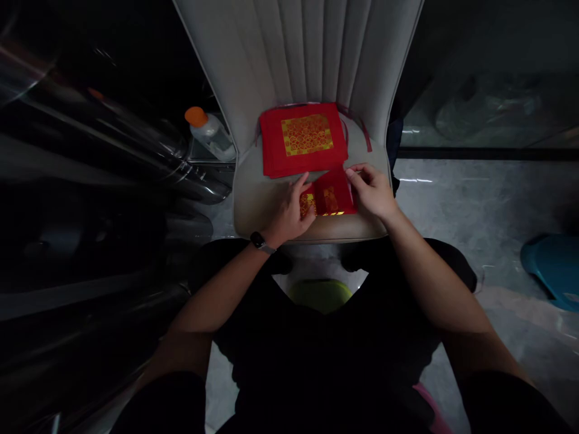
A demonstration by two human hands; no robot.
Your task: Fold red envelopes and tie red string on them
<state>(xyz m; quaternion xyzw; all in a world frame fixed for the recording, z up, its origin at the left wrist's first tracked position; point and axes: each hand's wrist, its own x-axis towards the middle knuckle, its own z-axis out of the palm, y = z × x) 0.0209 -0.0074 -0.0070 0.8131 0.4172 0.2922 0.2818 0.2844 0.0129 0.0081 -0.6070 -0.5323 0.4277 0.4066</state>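
A red sheet with gold patterned panels (340, 190), creased or folded upright near its middle, lies at the chair seat's front edge. At its left part is my left hand (289, 212), thumb and forefinger on either side of a gold panel, gripping it. My right hand (374, 190) pinches the sheet's upper right corner between thumb and fingers. Just beyond both hands rests a stack of larger red sheets (274, 144), the top one bearing a gold patterned rectangle. Whether the held piece is paper or cloth I cannot tell.
The pale chair (248, 205) has a ribbed backrest, and a thin dark red strap (367, 141) trails beside the stack. Left of it stands an orange-capped bottle (212, 134). A blue plastic stool (554, 268) is on the floor at right; something green (321, 294) shows below.
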